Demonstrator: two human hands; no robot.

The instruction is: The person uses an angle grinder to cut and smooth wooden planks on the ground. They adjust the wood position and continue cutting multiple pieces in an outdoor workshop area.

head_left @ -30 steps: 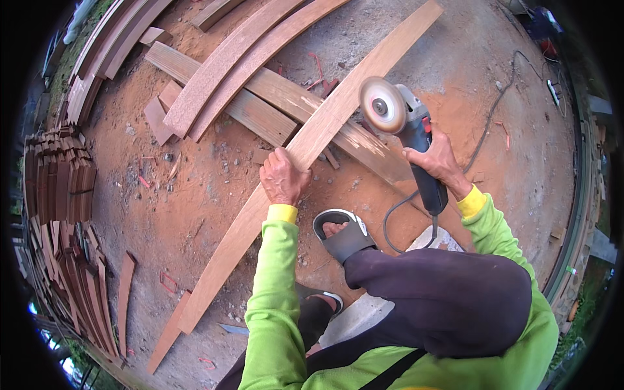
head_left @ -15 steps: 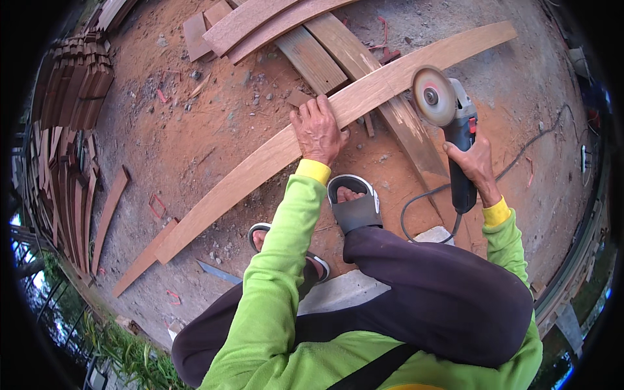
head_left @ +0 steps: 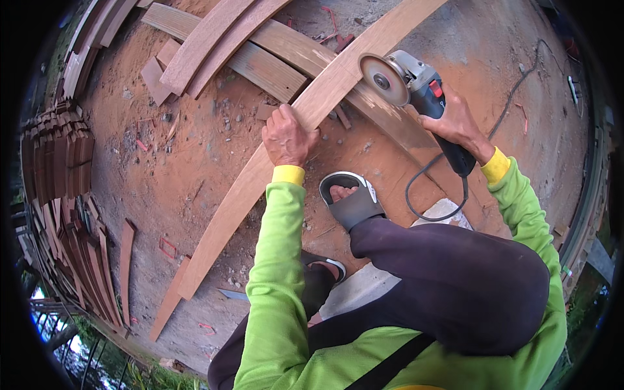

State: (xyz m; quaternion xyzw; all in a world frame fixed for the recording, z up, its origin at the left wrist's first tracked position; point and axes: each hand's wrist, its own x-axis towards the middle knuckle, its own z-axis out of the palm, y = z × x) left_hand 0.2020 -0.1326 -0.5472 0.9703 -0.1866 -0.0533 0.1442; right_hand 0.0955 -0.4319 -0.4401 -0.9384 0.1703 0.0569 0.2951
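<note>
A long, curved wooden plank (head_left: 224, 224) runs slantwise from the lower left to the top of the view. My left hand (head_left: 287, 138) is closed over its middle, fingers curled across the far edge. In my right hand (head_left: 457, 122) is an angle grinder (head_left: 416, 68), gripped around its dark body. The grinder's round disc (head_left: 370, 67) overlaps the plank's right edge; whether it touches the wood I cannot tell. A pale, scraped beam (head_left: 390, 123) passes beneath the plank.
Curved boards (head_left: 205, 49) lie across beams at the top. Stacked wood (head_left: 58, 156) and loose strips (head_left: 97, 260) line the left side. The grinder's cord (head_left: 513, 97) loops over the dirt near a concrete block (head_left: 443, 213). My sandalled foot (head_left: 351, 198) is close to the plank.
The view has turned, so the plank appears steeper and farther left. My right hand has tilted the grinder, its disc now pointing more left. My left hand keeps its hold on the plank.
</note>
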